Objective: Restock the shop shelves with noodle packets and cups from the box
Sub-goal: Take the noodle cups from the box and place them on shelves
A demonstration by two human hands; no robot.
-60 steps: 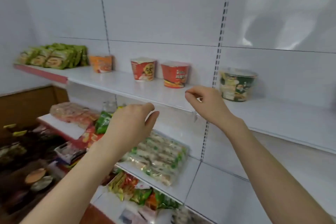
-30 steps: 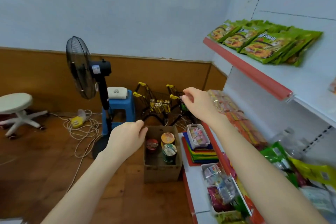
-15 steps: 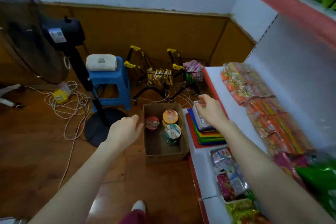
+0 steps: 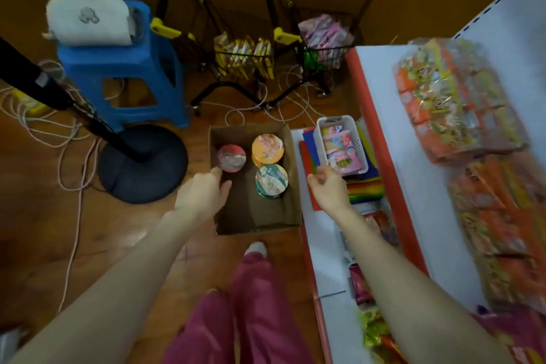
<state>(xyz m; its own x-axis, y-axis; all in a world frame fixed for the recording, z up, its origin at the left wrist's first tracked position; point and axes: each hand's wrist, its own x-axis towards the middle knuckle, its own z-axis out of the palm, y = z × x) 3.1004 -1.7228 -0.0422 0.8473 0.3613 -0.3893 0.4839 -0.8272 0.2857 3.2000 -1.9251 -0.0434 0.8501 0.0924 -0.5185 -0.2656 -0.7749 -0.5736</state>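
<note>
I look straight down at the brown wooden floor (image 4: 44,239), where the white metal shop shelf with its red front edge (image 4: 381,156) runs along my right. On its upper level lie clear-wrapped bundles of orange and yellow noodle packets (image 4: 455,103). The blue plastic stool (image 4: 124,68) stands at the far left with a white padded pouch on top, and the black round fan base (image 4: 141,162) sits just in front of it. Between fan base and shelf is the open brown cardboard box (image 4: 257,213), resting on the floor. Three noodle cups stand upright in its far half: a red-lidded cup (image 4: 231,157), an orange-lidded cup (image 4: 267,147) and a green-lidded cup (image 4: 271,181). My left hand (image 4: 204,195) hangs over the box's left wall, its grip loosely spread and empty, the forefinger just beside the red-lidded cup; I cannot tell whether it touches. My right hand (image 4: 328,189) hovers over the shelf's lower level near the small white plastic basket of pink sachets (image 4: 341,145), fingers curled in, holding nothing.
</note>
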